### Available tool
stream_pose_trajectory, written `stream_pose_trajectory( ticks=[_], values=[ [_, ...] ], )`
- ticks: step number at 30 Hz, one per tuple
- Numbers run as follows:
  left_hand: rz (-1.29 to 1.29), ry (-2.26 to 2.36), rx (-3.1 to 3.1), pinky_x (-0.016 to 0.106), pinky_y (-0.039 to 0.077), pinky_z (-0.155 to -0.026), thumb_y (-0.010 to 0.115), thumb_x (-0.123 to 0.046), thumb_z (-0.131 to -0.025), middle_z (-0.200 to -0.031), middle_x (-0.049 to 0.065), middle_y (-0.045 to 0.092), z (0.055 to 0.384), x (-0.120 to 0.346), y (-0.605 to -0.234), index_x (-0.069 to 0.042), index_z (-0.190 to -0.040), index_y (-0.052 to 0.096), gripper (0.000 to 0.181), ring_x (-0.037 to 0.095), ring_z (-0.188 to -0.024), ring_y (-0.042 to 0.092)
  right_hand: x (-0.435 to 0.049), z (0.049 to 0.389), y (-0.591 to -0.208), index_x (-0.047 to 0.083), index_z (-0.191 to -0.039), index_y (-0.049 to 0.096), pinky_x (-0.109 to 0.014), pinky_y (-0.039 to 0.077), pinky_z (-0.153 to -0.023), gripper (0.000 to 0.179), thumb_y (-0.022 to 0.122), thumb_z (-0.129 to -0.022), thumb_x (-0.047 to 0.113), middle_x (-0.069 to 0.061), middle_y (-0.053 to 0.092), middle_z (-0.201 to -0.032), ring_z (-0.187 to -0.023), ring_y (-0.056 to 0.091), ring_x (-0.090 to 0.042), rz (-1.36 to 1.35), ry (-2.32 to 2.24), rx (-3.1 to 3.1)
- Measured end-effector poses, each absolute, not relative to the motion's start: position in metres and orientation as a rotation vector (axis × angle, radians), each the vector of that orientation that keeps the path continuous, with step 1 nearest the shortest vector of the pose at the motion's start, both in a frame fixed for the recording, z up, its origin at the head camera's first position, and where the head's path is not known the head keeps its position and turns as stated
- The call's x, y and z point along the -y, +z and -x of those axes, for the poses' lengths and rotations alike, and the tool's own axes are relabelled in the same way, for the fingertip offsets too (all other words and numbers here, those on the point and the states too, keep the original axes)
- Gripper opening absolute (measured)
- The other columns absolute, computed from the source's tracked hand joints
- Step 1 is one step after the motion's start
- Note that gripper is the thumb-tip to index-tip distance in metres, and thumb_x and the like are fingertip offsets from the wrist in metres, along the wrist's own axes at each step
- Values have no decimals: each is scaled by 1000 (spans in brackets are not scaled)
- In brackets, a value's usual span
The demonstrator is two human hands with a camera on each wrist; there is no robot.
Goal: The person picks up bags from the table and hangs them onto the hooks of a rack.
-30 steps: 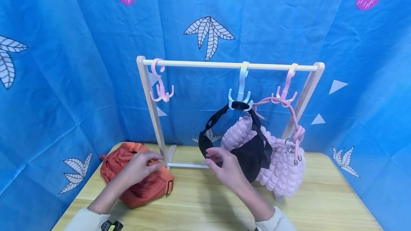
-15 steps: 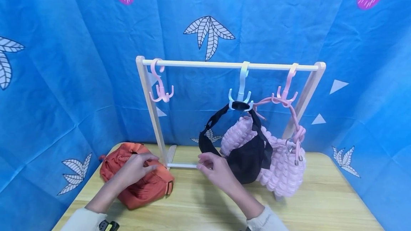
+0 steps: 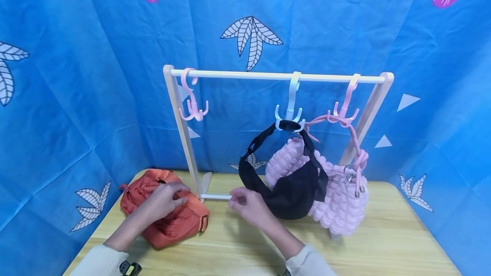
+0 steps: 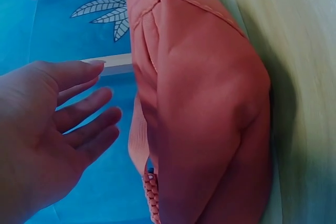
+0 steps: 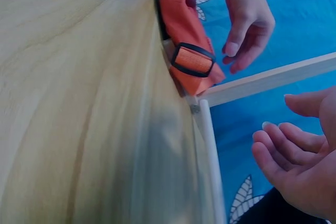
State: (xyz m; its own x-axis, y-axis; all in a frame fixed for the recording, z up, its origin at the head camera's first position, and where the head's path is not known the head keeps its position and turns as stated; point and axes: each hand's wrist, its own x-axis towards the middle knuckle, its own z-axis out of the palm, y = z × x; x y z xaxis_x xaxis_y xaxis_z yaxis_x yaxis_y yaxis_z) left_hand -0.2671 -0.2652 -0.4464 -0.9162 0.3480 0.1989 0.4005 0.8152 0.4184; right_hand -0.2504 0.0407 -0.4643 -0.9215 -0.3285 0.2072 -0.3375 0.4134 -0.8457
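Pale sleeves [image 3: 97, 261] are showing at the bottom edge. Just beyond, the left hand [image 3: 163, 201] is hovering above a red-orange bag [image 3: 172, 230] lying on the worktop [image 3: 391, 233]; the right hand [image 3: 251, 208] is hovering near a black bag [image 3: 295, 195]. Both hands are grasping nothing, fingers loosely bent. Behind, the black and a pink bag [image 3: 341, 208] are hanging from hooks on a wooden rack [image 3: 245, 75], before a blue curtain [image 3: 115, 76].

The head view is bright, a pale sheen on the blue backdrop [image 3: 337, 29] at right; the 2 wrist views are dimmer (the left with a soft shadow beside the orange bag [image 4: 205, 93]).
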Motion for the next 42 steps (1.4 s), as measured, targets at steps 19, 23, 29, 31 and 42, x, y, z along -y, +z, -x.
stream_pose_trajectory(
  ticks=[19, 23, 29, 31, 42],
  values=[
    [666, -453, 2825, 46, 62, -86, 81, -7, -87, -103, 7, 74, 279, 271, -457, -6, -109, 78, 22, 23, -100, 69, -9, 261, -489, -1, -118, 71, -22, 55, -77, 28, 74, -95, 15, -6, 76, -99, -89, 67, -12, -608, 1604, 2746],
    [666, -403, 2816, 48, 62, -88, 82, -6, -86, -106, 9, 74, 281, 273, -460, -6, -109, 77, 23, 26, -102, 69, 0, 263, -492, -5, -119, 70, -22, 56, -74, 30, 73, -95, 12, -9, 75, -98, -88, 67, -14, -605, 1693, 2743],
    [673, -315, 2813, 52, 60, -92, 81, -8, -87, -113, 12, 73, 284, 276, -464, -6, -110, 76, 24, 32, -112, 68, 12, 265, -499, -7, -119, 69, -24, 57, -76, 31, 73, -94, 12, -10, 75, -100, -89, 68, -15, -584, 1803, 2735],
    [677, -292, 2805, 53, 60, -94, 82, -7, -87, -116, 14, 73, 285, 276, -465, -6, -111, 76, 25, 34, -115, 67, 14, 266, -501, -6, -119, 70, -25, 58, -77, 32, 73, -94, 13, -9, 75, -100, -89, 68, -14, -556, 1818, 2738],
    [754, -220, 2798, 50, 61, -93, 81, -8, -87, -116, 14, 73, 297, 278, -472, -5, -111, 77, 25, 31, -112, 68, 28, 268, -508, -3, -124, 69, -26, 58, -74, 35, 71, -96, 17, -6, 75, -103, -89, 68, -11, -462, 1851, 2801]
  ],
)
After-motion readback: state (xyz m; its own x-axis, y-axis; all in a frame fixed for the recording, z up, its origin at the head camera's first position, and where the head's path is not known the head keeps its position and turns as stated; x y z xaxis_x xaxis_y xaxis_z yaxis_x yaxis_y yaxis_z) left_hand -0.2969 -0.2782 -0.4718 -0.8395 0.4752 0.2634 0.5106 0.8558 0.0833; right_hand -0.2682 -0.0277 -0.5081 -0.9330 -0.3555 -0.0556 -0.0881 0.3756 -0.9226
